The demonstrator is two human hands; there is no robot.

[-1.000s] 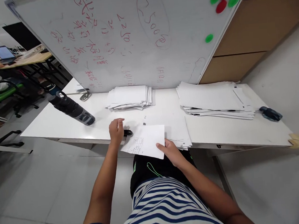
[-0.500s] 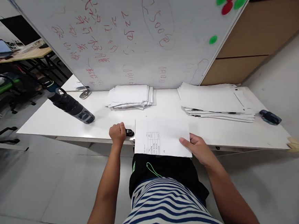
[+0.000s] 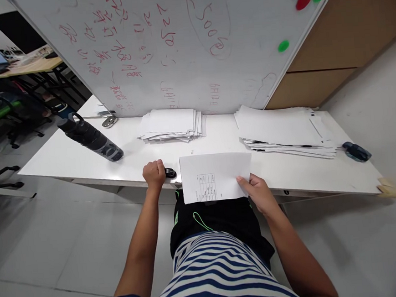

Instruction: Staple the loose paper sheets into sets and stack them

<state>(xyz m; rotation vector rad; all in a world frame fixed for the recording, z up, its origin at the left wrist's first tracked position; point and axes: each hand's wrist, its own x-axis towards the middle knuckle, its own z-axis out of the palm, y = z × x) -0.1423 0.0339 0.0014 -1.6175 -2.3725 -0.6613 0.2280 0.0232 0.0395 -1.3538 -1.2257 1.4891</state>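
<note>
Right hand (image 3: 261, 196): my fingers pinch printed sheet (image 3: 209, 163) by right end, long axis left-right, over near edge of worktop (image 3: 134, 167). Black object (image 3: 170, 172) just right of my curled left hand (image 3: 154, 174), off sheet's left end; whether left fingers grip it, cannot tell.

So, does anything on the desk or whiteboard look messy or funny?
Yes. The left paper stack and right paper stack have sheets poking out unevenly. Something tan sticks out past the desk's right corner, maybe loose tape. The whiteboard's writing runs sideways.
</note>
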